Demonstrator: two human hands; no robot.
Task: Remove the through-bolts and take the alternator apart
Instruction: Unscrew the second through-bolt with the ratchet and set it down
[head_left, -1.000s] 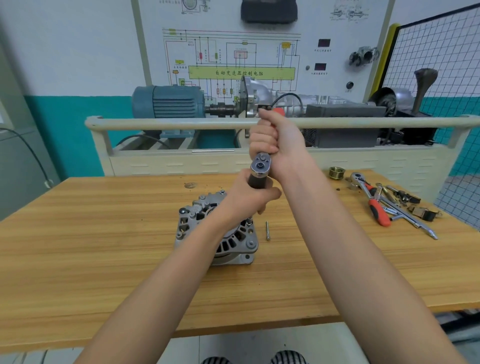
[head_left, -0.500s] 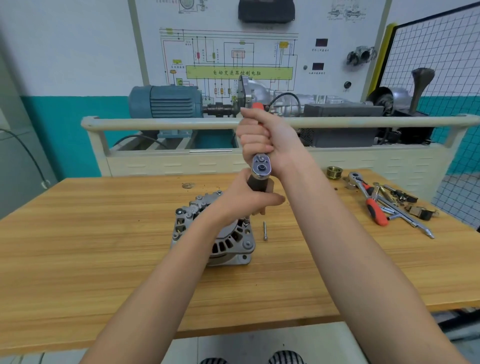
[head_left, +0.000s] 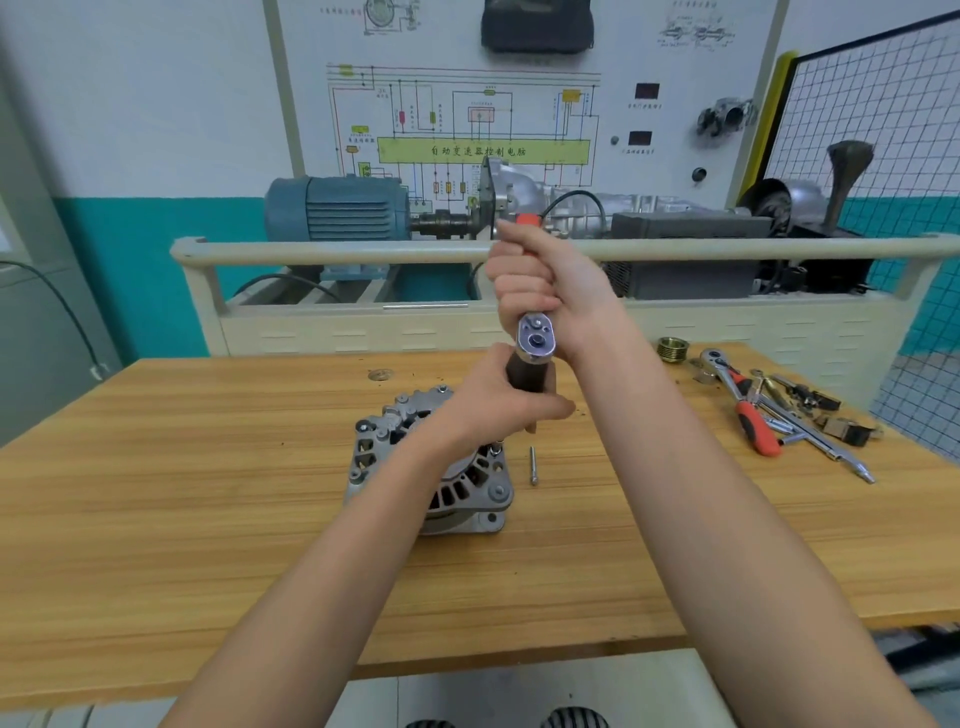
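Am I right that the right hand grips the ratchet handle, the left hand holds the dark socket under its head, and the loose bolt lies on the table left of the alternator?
Not quite. The head view shows the loose bolt lying right of the alternator, not left. The rest holds: the right hand grips the ratchet handle, and the left hand holds the dark socket under its head.

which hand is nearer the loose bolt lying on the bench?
Left. The left hand, gripping the dark socket, sits just above the loose silver bolt; the right hand is higher, on the ratchet handle.

Wooden workbench (head_left: 208, 519) carries alternator (head_left: 457, 493), loose bolt (head_left: 533, 466), spare ratchet (head_left: 737, 395)
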